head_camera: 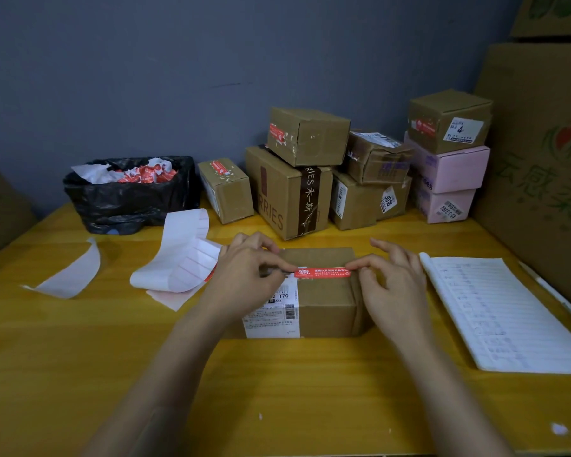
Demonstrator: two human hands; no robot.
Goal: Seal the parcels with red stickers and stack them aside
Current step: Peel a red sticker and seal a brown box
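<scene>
Where your hands meet: the red sticker (322, 273), a narrow strip with white Chinese print too small to read, the text upright towards you.
Sticker axis: it runs left to right over the parcel's top, close to the near edge; you cannot tell whether it is pressed down yet.
Left hand (244, 275): thumb and forefinger pinch the strip's left end, the other fingers curled.
Right hand (393, 285): thumb and forefinger pinch the right end, the remaining fingers loosely spread above.
Parcel (330, 308): a brown carton in the middle of the desk (277, 390), just in front of you, its long side lying left to right.
Shipping label (274, 313): white, wrapped over the parcel's left part, reading "T70" with a barcode below.
Stack behind: a large box (284, 196) printed "RRIES" carries a brown box (307, 136) with a red strip; a small stickered box (226, 189) stands to its left.
Pink boxes (449, 173): the lower one's label reads "15-3-3302", upside down.
Notebook (501, 311): open to your right, its handwriting illegible.
Backing paper (178, 258): curled white sheets to your left.
</scene>
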